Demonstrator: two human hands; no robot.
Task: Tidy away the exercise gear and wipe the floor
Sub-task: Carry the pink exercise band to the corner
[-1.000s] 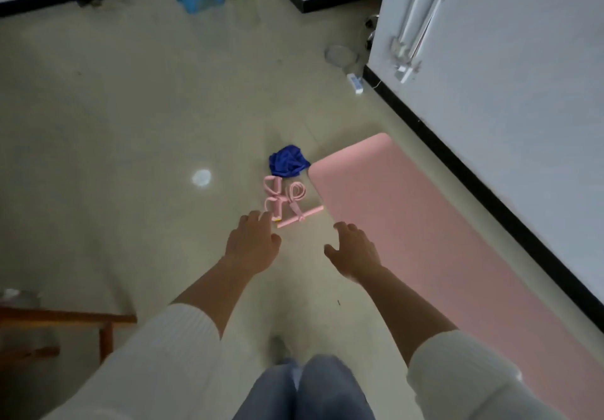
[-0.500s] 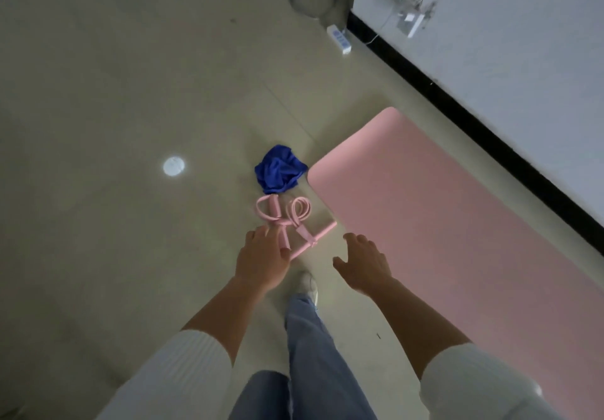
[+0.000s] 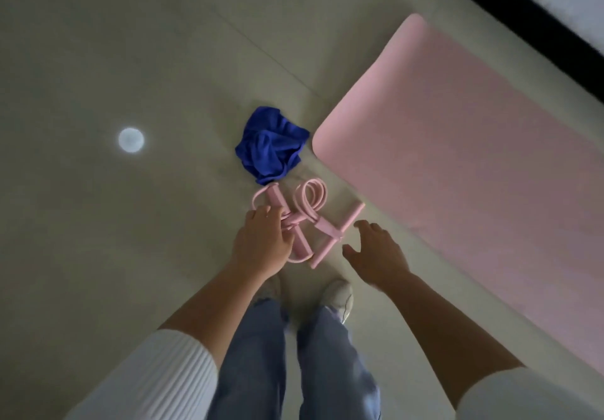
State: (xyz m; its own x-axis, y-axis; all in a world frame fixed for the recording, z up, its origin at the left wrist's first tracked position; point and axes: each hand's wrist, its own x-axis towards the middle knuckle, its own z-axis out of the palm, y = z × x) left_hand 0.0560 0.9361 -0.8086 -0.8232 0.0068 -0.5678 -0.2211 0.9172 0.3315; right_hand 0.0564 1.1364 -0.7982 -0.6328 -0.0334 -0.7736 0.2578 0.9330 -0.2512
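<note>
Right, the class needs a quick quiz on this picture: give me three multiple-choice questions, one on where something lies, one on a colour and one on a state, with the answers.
1. Where does the blue cloth lie?
A. On the floor, beside the mat's corner
B. On top of the mat
C. Under the person's shoes

2. What colour is the mat?
A. Green
B. Pink
C. Black

3. What state is the mat in?
A. Rolled up
B. Folded in half
C. Spread flat

Answers:
1 A: the cloth sits crumpled on bare floor next to the mat's rounded corner.
2 B: the mat is pink, like the resistance puller near it.
3 C: the mat's surface lies flat, with no roll or fold in view.
</note>
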